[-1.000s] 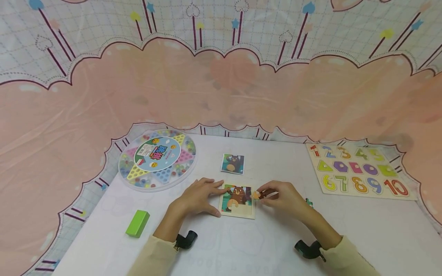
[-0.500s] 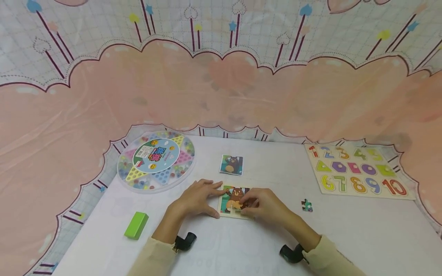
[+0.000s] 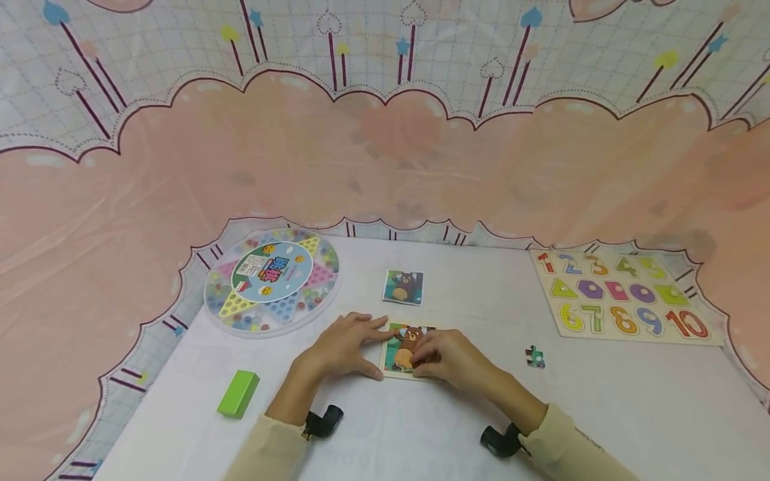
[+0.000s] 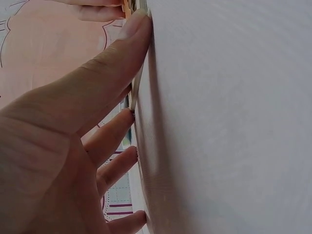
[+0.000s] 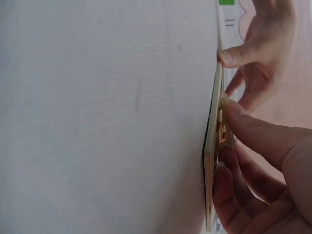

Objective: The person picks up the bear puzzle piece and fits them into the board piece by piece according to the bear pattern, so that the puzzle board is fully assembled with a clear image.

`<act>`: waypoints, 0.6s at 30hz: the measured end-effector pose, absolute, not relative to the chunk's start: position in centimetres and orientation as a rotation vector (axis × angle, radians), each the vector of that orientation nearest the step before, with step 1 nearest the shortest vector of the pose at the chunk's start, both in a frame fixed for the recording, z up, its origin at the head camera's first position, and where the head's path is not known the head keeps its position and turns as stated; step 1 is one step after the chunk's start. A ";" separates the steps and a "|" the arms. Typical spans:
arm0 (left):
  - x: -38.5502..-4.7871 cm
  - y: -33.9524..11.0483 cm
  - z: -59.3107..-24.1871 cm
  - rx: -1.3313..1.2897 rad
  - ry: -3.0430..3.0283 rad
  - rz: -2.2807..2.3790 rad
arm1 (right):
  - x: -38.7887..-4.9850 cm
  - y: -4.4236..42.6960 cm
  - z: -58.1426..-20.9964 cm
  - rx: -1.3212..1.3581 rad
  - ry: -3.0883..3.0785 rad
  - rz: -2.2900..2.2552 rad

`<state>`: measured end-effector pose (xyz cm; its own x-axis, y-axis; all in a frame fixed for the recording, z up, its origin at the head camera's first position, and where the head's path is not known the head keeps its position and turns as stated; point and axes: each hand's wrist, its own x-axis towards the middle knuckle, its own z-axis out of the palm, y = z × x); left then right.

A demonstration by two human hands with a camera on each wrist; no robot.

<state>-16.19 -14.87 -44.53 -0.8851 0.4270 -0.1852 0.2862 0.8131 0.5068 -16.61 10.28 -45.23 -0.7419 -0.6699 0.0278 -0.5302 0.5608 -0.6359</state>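
A small wooden jigsaw board (image 5: 209, 151) with a brown bear picture (image 3: 409, 339) lies on the white table. My left hand (image 3: 345, 347) spreads its fingers at the board's left side, thumb touching the near left corner. Over the board's lower right part, my right hand (image 3: 454, 357) pinches a jigsaw piece (image 5: 224, 132) between thumb and fingers; in the right wrist view the piece sits at the board's top face. Most of that piece is hidden by the fingers in the head view. Another jigsaw piece (image 3: 535, 357), green and dark, lies loose to the right.
A bear picture card (image 3: 403, 287) lies beyond the board. At the back left is a round Chinese checkers set (image 3: 273, 270), with a green block (image 3: 238, 394) nearer. A wooden number-and-shape puzzle (image 3: 693, 304) lies at the back right. A patterned cloth hangs behind.
My right hand has moved left from beside the board, bringing the jigsaw piece onto its lower right part. The loose piece it partly covered now shows. My left hand has stayed put.
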 end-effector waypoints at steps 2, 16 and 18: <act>-16.2 -14.8 -44.5 0.553 2.706 0.690 | -16.6 10.3 -45.2 -1.019 2.580 -0.934; -16.2 -14.8 -44.4 0.554 2.712 0.685 | -16.2 9.7 -45.0 -0.993 2.658 -0.841; -16.2 -14.9 -44.5 0.561 2.713 0.685 | -16.1 9.6 -45.1 -0.997 2.675 -0.830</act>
<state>-16.16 -14.85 -44.49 -0.8833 0.4339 -0.1772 0.2979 0.8116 0.5025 -16.12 9.63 -45.05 -0.7627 -0.6458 0.0351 -0.5521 0.6219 -0.5553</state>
